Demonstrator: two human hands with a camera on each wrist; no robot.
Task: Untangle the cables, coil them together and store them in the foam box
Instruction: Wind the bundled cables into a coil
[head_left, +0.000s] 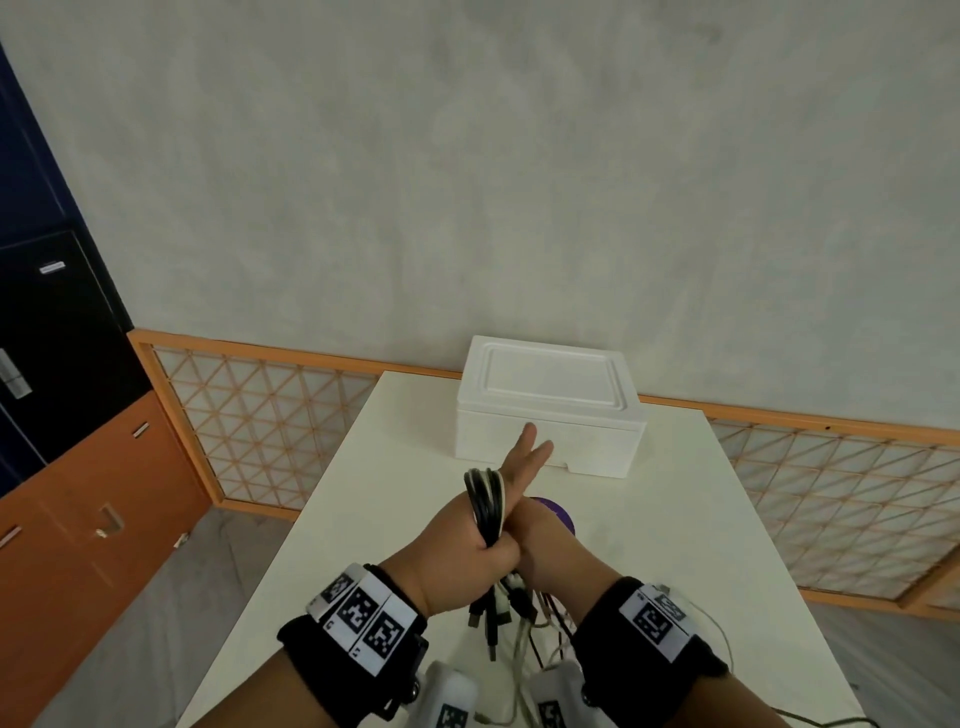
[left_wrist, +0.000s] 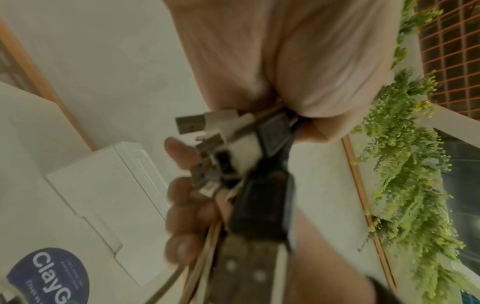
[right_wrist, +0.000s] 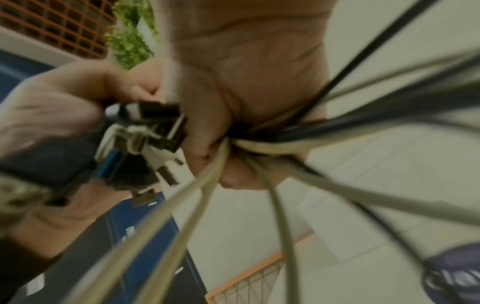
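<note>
A bundle of black and white cables (head_left: 485, 506) is looped upright above the white table. My left hand (head_left: 457, 551) grips it, and the plug ends (left_wrist: 223, 139) stick out below the fist. My right hand (head_left: 550, 545) lies against the left one, with its fingers (left_wrist: 182, 205) curled round the loose strands (right_wrist: 337, 181). Those strands trail down to the table's near edge. Two straight fingers (head_left: 527, 447) rise behind the coil; I cannot tell whose they are. The white foam box (head_left: 550, 410) stands beyond the hands with its lid on.
A round purple tub (head_left: 558, 512) labelled ClayGo sits on the table (head_left: 363, 519) right behind my hands, between them and the box. An orange lattice rail (head_left: 260, 415) runs behind the table. Dark and orange cabinets (head_left: 78, 415) stand at the left.
</note>
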